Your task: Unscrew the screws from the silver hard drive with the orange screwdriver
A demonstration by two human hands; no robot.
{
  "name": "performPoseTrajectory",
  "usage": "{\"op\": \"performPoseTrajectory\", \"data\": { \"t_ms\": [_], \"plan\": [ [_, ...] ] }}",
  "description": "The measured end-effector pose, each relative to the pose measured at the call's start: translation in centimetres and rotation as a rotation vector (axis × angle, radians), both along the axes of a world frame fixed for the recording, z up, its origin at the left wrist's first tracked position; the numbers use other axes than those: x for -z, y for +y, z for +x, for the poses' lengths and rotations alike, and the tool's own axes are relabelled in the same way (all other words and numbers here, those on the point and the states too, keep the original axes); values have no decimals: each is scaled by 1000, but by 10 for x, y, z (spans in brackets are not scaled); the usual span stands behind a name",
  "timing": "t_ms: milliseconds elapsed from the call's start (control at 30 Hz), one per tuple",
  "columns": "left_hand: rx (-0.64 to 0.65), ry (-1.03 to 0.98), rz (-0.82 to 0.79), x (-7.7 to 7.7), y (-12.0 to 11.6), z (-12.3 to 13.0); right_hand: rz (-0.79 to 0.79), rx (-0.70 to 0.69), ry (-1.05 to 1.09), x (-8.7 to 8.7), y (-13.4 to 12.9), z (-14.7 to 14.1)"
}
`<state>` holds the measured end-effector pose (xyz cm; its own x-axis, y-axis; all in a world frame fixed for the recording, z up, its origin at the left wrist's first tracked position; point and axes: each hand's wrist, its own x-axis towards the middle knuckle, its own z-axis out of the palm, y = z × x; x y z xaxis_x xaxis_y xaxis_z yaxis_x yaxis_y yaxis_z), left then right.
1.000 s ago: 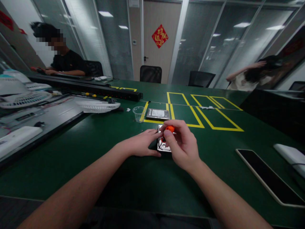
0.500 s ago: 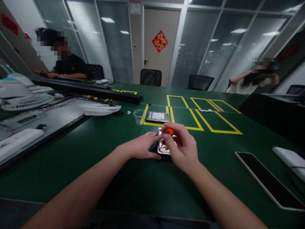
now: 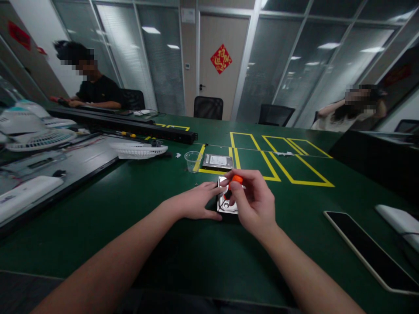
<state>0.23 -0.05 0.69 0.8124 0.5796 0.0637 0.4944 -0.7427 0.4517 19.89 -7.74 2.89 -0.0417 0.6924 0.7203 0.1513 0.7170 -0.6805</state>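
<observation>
1. My right hand (image 3: pixel 255 200) pinches an orange-and-black screwdriver (image 3: pixel 237 179) – thumb on one side, curled fingers round the other, grip closed on the handle.
2. Screwdriver leans over the near hard drive (image 3: pixel 228 209), thin shaft slanting down toward its silver face; can't tell if the tip is seated in a screw.
3. That drive lies on the green table (image 3: pixel 157 183), right in front of me, silver side up, partly covered by my fingers.
4. My left hand (image 3: pixel 198 201) is spread wide at the drive's left side – thumb by the near corner, forefinger reaching over the top face. How hard it presses, I can't tell.
5. Just beyond: a second hard drive (image 3: pixel 218 161), label up, inside a yellow tape outline (image 3: pixel 312 183).
6. Clear plastic cup (image 3: pixel 192 162) stands upright just left of the second drive, overlapping the tape in my view.
7. Right side: phone (image 3: pixel 369 248), screen dark, with a white case (image 3: pixel 397 220) near it.
8. Left side: white fan grille (image 3: pixel 139 150), long black bar (image 3: pixel 140 124).
9. Far side: one person in a dark shirt (image 3: pixel 100 92) at left, another in a light top (image 3: pixel 338 120) at right, arms raised to the head.
</observation>
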Motion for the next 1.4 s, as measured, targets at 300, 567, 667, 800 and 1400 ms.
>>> {"op": "performPoseTrajectory", "data": {
  "t_ms": [300,567,667,800,1400],
  "plan": [
    [-4,-23,4,2,1,0,26,-6,-89,0,-1,6],
    [-10,-6,-5,2,1,0,24,16,-86,-2,0,5],
    [-18,9,-1,4,2,-1,31,25,-77,-3,-1,3],
    [-9,11,11,3,2,-1,19,24,-38,-1,-1,2],
    [-13,5,-8,2,1,-1,-11,-38,-48,-1,-2,5]
  ]
}}
